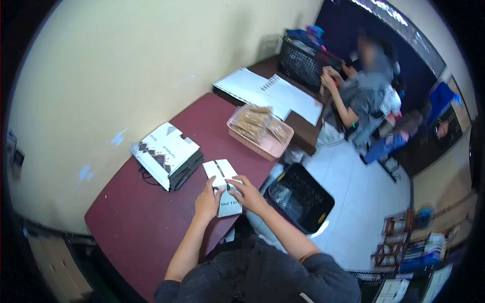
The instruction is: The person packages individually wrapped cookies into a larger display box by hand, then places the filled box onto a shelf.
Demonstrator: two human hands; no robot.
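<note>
A white box with dark print [230, 203] stands near the edge of the dark red table [126, 222]. My left hand [206, 202] is at its left side, fingers wrapped against the box. From the right, my right hand [248, 193] grips its upper part, thumb and fingers near the top edge. Left of the box lies a stack of white printed paper bags [168, 151] with dark sides. Behind it, a pink basket [255, 146] holds several clear packets of brown contents [251, 122].
A black crate [318, 194] with clear plastic inside is on the floor right of the table. White sheets [247, 85] lie on a farther table beside a dark basket [298, 63]. A person [361, 96] works there. Wooden stools [394, 235] are at the right.
</note>
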